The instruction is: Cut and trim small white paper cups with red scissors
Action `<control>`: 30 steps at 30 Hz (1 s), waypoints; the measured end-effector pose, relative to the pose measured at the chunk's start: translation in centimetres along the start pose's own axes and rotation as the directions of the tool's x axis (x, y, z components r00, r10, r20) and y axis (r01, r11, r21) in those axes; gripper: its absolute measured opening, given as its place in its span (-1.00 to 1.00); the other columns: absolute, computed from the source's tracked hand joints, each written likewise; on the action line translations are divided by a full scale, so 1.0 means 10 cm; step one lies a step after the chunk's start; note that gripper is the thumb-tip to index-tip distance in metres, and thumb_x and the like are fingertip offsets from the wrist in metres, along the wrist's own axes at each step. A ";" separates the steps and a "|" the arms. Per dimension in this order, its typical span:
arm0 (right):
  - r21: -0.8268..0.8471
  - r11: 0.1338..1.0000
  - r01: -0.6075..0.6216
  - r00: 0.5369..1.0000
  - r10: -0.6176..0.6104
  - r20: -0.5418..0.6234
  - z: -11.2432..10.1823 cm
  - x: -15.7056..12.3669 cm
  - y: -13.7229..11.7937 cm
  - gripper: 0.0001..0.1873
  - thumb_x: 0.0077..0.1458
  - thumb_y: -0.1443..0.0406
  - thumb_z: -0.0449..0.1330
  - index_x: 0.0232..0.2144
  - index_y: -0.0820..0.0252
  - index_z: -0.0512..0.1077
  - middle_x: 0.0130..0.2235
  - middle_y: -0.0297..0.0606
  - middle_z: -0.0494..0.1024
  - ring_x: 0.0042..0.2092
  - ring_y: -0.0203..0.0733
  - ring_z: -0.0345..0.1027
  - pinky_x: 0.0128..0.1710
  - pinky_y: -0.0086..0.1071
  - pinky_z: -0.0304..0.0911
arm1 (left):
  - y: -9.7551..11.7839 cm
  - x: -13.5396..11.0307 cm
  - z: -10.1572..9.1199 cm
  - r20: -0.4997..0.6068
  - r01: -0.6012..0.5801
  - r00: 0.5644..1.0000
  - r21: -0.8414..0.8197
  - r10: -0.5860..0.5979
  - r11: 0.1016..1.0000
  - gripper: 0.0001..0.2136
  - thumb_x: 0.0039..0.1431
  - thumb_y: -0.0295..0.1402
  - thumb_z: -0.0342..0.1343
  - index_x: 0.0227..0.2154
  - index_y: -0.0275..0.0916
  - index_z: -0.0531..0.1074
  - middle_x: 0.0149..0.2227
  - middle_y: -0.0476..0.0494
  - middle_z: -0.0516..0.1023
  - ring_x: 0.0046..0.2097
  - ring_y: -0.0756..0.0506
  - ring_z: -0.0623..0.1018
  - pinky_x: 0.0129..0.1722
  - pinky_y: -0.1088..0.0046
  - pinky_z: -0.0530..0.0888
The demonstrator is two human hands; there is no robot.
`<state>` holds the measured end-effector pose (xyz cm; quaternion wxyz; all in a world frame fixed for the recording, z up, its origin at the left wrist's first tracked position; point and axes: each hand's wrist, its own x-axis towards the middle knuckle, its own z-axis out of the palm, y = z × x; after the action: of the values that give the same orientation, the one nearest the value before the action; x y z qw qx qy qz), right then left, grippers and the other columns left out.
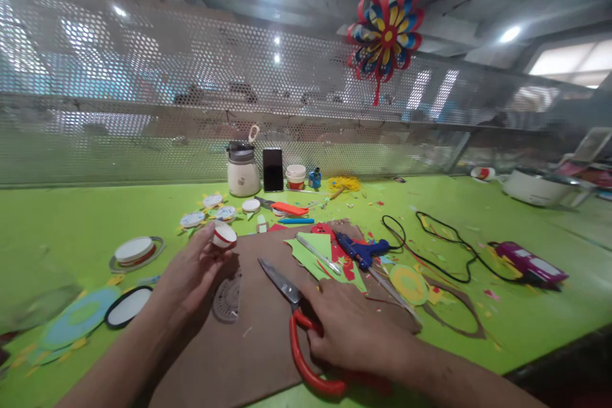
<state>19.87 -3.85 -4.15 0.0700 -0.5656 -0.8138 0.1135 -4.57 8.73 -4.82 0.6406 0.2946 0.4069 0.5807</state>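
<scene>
My left hand (191,274) pinches a small white round cap with a red stripe (223,234) just above the brown cardboard sheet (239,344). My right hand (356,328) rests on the cardboard with its fingers closed over the red handles of a pair of scissors (299,325), whose blades point up and left. A clear protractor (228,296) lies between the two hands. Green and red paper pieces (313,252) and a blue glue gun (362,248) lie just beyond my right hand.
The green table (71,217) carries paper discs (136,250), a cream jar (242,172), a black phone (272,169), an orange-handled tool (287,208), a black cord (444,248) and a pink device (530,262). A perforated metal screen (143,89) with a paper pinwheel (386,32) stands behind.
</scene>
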 end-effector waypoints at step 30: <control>0.752 0.638 -0.165 0.984 0.049 0.174 -0.34 -0.07 -0.06 -0.34 -0.06 0.53 0.11 0.13 0.13 0.37 -0.36 -0.40 0.45 -0.43 -0.38 0.23 -0.51 -0.56 0.09 | -0.07 -0.13 0.05 0.174 0.005 0.985 0.073 -0.018 0.997 -0.71 0.07 -0.29 0.29 -0.12 -0.18 0.52 -0.30 -0.11 0.57 -0.38 -0.06 0.56 -0.36 0.46 0.53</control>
<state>20.39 -4.37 -0.66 0.2391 -0.5213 -0.6578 0.4882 -3.76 7.36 -4.94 0.6660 0.3650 0.3719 0.5338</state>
